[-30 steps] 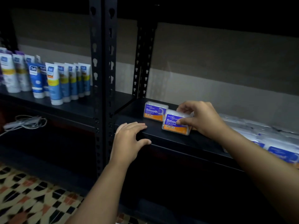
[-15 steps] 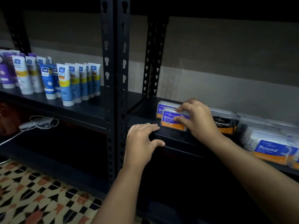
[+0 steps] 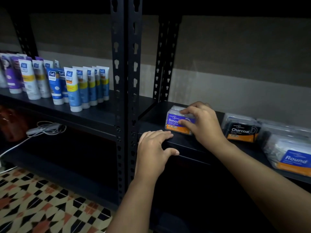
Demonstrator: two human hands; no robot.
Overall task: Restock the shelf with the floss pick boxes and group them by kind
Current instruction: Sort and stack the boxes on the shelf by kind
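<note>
Right grip: my right hand (image 3: 204, 125) is clamped on the front Smooth box (image 3: 176, 124), thumb across its label, fingers curled over its top.
Left grip: my left hand (image 3: 154, 149) holds nothing; fingers lie spread and relaxed over the front lip of the shelf (image 3: 191, 143), thumb hooked under the edge.
Change noted: a second ago the two Smooth boxes stood apart, side by side. The held box now sits directly in front of the rear Smooth box (image 3: 175, 108), touching or nearly so; I cannot tell which.
Meaning for the task: I judge the Smooth kind is now grouped as a front-to-back file at the left end of this bay. The box appears seated on the shelf, so release looks due next.
Neighbouring kinds: a Charcoal box (image 3: 241, 130) stands just beside my right wrist, apart from the Smooth pair; Round boxes (image 3: 292, 157) lie further right, crowded and less orderly. These probably remain to be sorted.
Containers: each box is clear plastic with its lid closed; contents too dim to make out.
Adjoining bay: upright cream tubes (image 3: 74, 88) in rows, unrelated to the task.
Risk: sliding my wrist right could nudge the Charcoal box.
</note>
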